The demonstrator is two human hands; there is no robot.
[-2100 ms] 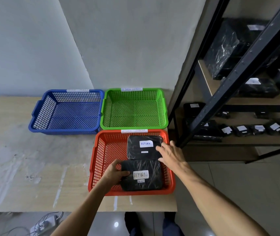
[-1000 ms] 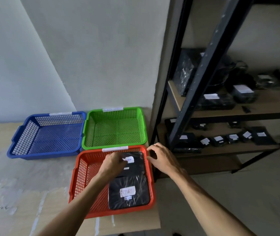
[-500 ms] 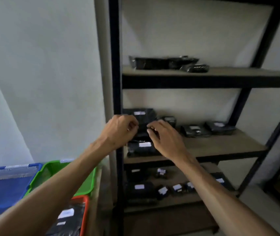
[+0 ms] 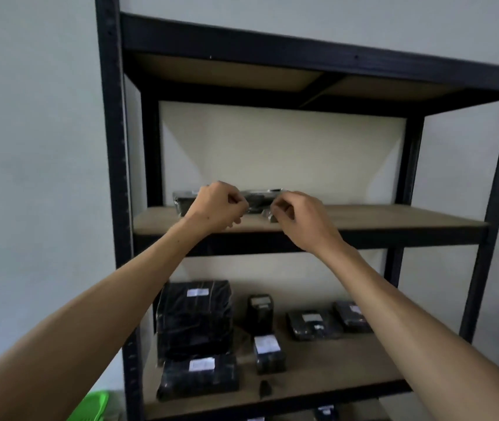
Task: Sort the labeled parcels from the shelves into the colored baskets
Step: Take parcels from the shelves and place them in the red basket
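Observation:
Flat black wrapped parcels (image 4: 257,199) lie at the left of the upper shelf board (image 4: 394,216). My left hand (image 4: 216,208) is raised in front of them with its fingers curled; whether it grips one is hidden. My right hand (image 4: 301,221) is beside it, its fingertips pinched on a dark corner of a black parcel (image 4: 269,217). Only a corner of the green basket (image 4: 93,405) shows at the bottom left; the other baskets are out of view.
The black metal rack upright (image 4: 114,208) stands to the left of my arms. On the shelf below sit a large black parcel (image 4: 195,317), a flat labeled one (image 4: 199,375) and several small labeled parcels (image 4: 268,350). More parcels show at the bottom edge.
My view swung up from the baskets to the rack. Both hands left the red basket and rose from the middle shelf to the upper shelf's parcels.

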